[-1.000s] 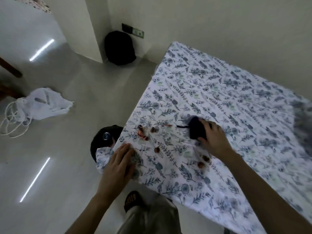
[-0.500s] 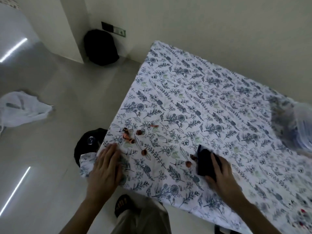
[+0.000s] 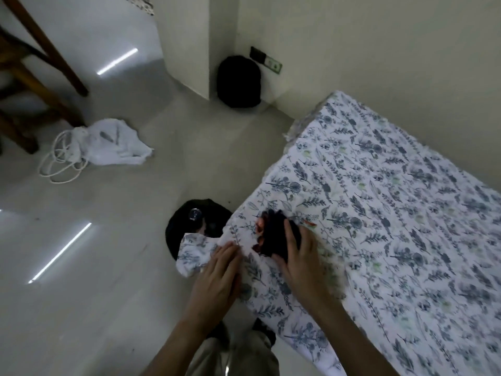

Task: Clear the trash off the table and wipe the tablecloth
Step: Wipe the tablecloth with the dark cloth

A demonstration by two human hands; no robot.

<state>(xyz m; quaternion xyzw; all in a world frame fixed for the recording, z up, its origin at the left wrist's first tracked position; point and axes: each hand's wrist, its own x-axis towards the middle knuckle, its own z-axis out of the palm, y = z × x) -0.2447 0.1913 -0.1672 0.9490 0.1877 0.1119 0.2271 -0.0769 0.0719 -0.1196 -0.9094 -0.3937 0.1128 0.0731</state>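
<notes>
**Scraps pushed to the tablecloth's corner**

Your right hand [image 3: 303, 256] presses a dark, bunched wiping cloth [image 3: 279, 234] onto the white tablecloth printed with blue-grey leaves and flowers [image 3: 379, 213], fingers curled over the cloth's top and gripping it. The cloth sits at the near left corner of the table, right by the edge. Along its left side lie small reddish-brown scraps of trash [image 3: 260, 226] — a few bits bunched tight against the dark fabric, too blurred to tell what they are.

Your left hand [image 3: 219, 272] lies flat with fingers extended and loose, holding nothing, pinning the hanging corner of the tablecloth just left of the scraps. The fabric there is creased and pulled outward over the edge.

Directly below that corner on the pale glossy floor stands a round black bin [image 3: 195, 223] with something shiny inside. Farther left lies a crumpled white bag with looped cord [image 3: 108, 145], beside dark wooden furniture legs [image 3: 48, 58]. A black rounded object [image 3: 238, 82] sits in the far wall corner.
</notes>
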